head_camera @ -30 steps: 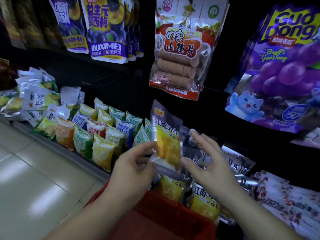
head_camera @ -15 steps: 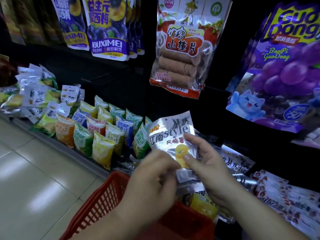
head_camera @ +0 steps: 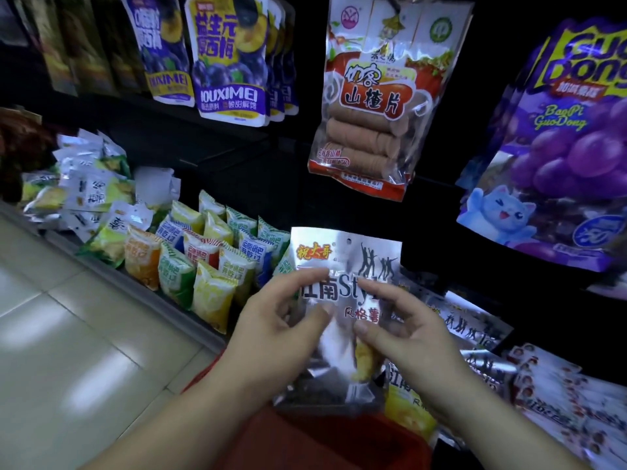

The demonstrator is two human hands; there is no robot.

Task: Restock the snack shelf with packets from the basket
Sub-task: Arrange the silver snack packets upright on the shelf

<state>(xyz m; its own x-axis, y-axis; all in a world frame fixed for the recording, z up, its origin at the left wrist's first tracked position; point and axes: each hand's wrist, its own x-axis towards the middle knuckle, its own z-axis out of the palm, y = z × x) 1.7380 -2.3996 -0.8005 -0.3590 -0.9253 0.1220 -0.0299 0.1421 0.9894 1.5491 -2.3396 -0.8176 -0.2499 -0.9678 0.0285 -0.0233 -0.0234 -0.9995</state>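
I hold a silver snack packet (head_camera: 346, 256) upright in front of me, its printed face toward the camera, yellow chips showing at its lower part. My left hand (head_camera: 271, 330) pinches its left side and my right hand (head_camera: 403, 330) pinches its right side. The red basket (head_camera: 339, 439) sits below my hands, with another packet of the same kind (head_camera: 407, 405) in it at the right. Matching silver packets (head_camera: 475, 327) lie on the low shelf just behind and right of my hands.
Small colourful snack bags (head_camera: 200, 262) stand in rows on the low shelf to the left, with its grey edge (head_camera: 152, 296) along the tiled floor (head_camera: 68, 351). Hanging bags fill the upper rack: purple plum bags (head_camera: 230, 62), a hawthorn-slice bag (head_camera: 376, 106), a grape jelly bag (head_camera: 556, 157).
The packet was turned from edge-on to face the camera and lifted slightly. Both hands shifted their grip to its two sides. The basket slid lower in view.
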